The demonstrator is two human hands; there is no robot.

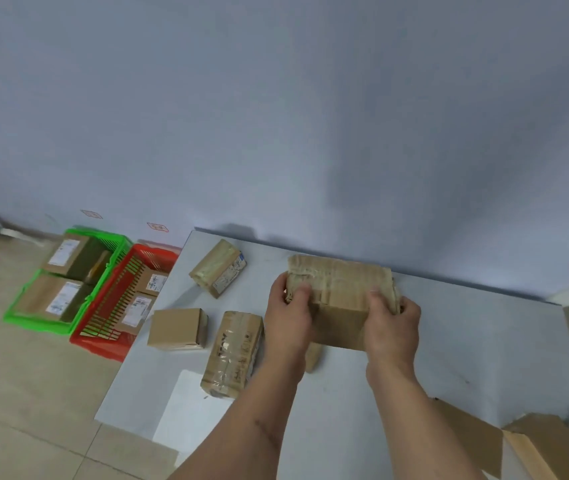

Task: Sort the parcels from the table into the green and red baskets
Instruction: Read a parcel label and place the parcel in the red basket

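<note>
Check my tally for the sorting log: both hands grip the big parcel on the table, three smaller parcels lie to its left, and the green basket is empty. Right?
Not quite: the head view shows the green basket holding two labelled parcels. The rest stands: the left hand and right hand grip the big parcel on the table, with three smaller ones to its left.

Two bare forearms show, with no sleeve, watch, ring or glove on either. The left hand (288, 318) and right hand (394, 322) are bare too, with short fingers (302, 292) and plain, unpainted nails. The left forearm carries a faint darker mark along its underside.
</note>
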